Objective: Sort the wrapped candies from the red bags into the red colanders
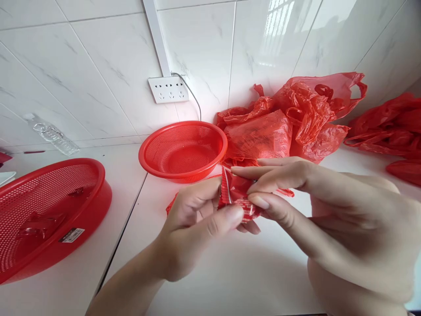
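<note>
Both hands hold one small red wrapped packet (237, 188) with a crimped edge on its left side and pale print low on its front. My left hand (197, 219) is closed on the packet's left part, thumb on the front. From the right, my right hand (312, 202) pinches it between thumb and fingers. The wrapper's far side and whatever is inside are hidden. Behind the hands, a red perforated basket (182, 173) stands on the white table (210, 276). A bit of red plastic shows beneath my hands, mostly covered by them.
At left, a larger red basket (95, 197) holds several red wrapped pieces. Red plastic bags (259, 131) are heaped against the tiled wall, with more red bags (388, 127) at far right. A clear bottle (52, 134) leans by the wall. A socket panel (169, 90) has a cable plugged in.
</note>
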A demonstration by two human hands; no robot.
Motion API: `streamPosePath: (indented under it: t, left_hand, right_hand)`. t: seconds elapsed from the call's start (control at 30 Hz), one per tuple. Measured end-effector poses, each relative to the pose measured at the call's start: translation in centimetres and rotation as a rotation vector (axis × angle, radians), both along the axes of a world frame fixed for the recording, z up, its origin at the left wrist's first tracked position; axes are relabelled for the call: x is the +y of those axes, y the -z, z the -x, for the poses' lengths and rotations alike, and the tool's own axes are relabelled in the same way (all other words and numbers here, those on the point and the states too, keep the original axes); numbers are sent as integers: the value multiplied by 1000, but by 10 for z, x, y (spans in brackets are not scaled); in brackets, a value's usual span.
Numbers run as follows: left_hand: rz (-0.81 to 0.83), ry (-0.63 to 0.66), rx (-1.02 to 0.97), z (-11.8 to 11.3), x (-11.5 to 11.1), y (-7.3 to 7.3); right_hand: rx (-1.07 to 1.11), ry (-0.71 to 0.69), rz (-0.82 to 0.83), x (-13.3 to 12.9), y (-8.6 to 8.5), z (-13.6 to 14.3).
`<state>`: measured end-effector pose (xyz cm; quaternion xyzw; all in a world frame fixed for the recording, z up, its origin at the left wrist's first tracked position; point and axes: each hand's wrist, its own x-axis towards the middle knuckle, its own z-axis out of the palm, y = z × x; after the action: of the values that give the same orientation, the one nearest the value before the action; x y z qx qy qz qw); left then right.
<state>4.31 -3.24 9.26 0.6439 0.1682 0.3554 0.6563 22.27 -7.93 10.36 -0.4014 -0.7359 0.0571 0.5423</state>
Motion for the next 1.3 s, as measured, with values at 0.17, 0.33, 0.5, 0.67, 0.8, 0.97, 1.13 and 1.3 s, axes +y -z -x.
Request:
streamPosePath:
  t: [0.17,0.33,0.5,0.67,0.8,0.97,1.13,1.3]
  left_hand:
    - [30,-12,-60,-3,1,7]
    - [-26,-91,-98,-6,-2,10]
    - [-48,-103,-102,-5,-2,11]
    - [-128,-96,-137,-6,-3,12]
    - [-216,-91,-151,-8,-3,14]
    - [-280,-102,-158,-8,-2,16]
    - [-326,-124,-131,-7,-3,16]
    - [-332,-161,-130,-7,-3,17]
  right_hand:
    - [-65,50,-51,1,2,1]
    - [14,-29,24,1,-2,-2]
    - [11,3,9,0,-2,-5]
    - [29,52,17,-3,-1,-5]
    - [53,41,55,-3,-2,-4]
    - [89,28,78,-4,-5,-4]
    - [105,14,102,-3,-5,-4]
    - [150,-27,131,-2,-4,-3]
